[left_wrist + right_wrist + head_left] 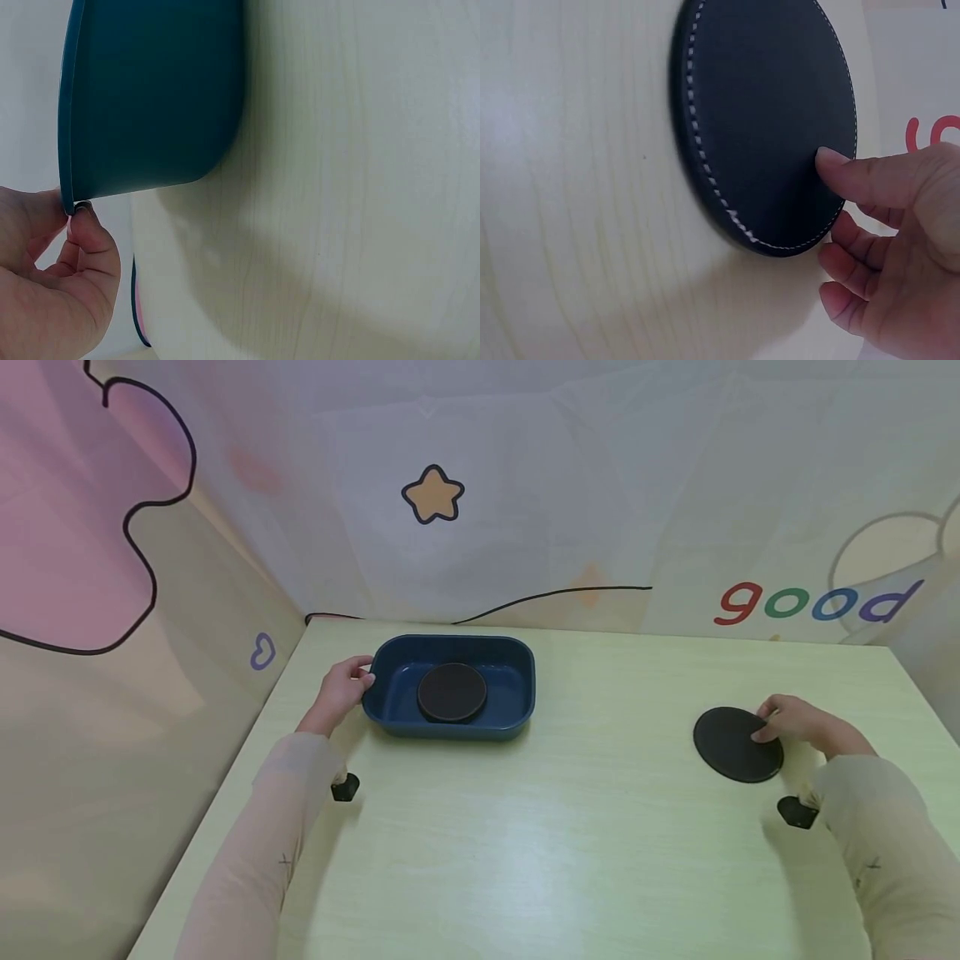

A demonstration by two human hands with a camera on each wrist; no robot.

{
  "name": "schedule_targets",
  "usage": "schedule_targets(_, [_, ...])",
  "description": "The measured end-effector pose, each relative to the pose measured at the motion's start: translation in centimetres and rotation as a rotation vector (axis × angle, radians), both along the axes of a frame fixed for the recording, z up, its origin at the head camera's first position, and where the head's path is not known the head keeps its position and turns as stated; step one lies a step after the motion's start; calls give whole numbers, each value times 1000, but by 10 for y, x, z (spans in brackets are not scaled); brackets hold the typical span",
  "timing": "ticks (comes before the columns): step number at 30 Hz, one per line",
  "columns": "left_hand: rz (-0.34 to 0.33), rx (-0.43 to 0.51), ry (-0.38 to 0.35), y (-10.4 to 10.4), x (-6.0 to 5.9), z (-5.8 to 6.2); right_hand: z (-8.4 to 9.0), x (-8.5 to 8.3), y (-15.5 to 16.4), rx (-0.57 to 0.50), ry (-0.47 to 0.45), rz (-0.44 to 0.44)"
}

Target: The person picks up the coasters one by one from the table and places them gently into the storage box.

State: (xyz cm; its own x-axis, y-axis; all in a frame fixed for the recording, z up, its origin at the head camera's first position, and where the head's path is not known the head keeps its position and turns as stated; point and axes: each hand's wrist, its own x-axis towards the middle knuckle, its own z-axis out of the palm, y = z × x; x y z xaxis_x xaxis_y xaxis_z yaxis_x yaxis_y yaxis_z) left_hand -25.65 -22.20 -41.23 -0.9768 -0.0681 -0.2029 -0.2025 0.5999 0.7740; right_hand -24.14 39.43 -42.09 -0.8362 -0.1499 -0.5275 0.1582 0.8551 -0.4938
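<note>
A blue rectangular basin point(390, 720) with rounded corners stands on the table at the left. My left hand point(348, 685) pinches its left rim between thumb and finger; in the left wrist view the fingertips of the left hand point(67, 277) meet right at the edge. Inside the basin lies a dark round, flat piece point(452, 692). On the right, my right hand point(798, 722) pinches a black round coaster point(731, 745) at its edge. White stitching runs round this coaster point(769, 90) in the right wrist view, with the thumb on top and fingers at its underside.
The pale wood-grain table point(562, 843) meets a printed cloth backdrop point(562, 485) at the back and left. A black wrist device point(346, 787) sits below the left sleeve, and another black wrist device point(797, 812) below the right one.
</note>
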Motion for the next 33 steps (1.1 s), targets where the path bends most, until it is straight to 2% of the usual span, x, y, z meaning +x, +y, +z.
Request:
schedule_targets(4, [5, 3, 0, -1, 1, 0, 4, 0, -3, -12, -15, 40])
schedule_targets(7, [4, 3, 1, -1, 1, 1, 8, 0, -7, -49, -66, 57])
schedule_targets(11, [5, 5, 5, -1, 1, 1, 12, 0, -14, -90, -124, 58])
schedule_targets(22, [6, 10, -2, 0, -1, -1, 25, 3, -24, -186, -213, 39])
schedule_targets(28, [6, 19, -6, 0, -1, -2, 35, 0, -26, -228, -214, 50])
schedule_targets(33, [0, 21, -8, 0, -1, -2, 47, -1, -32, -311, -161, 18])
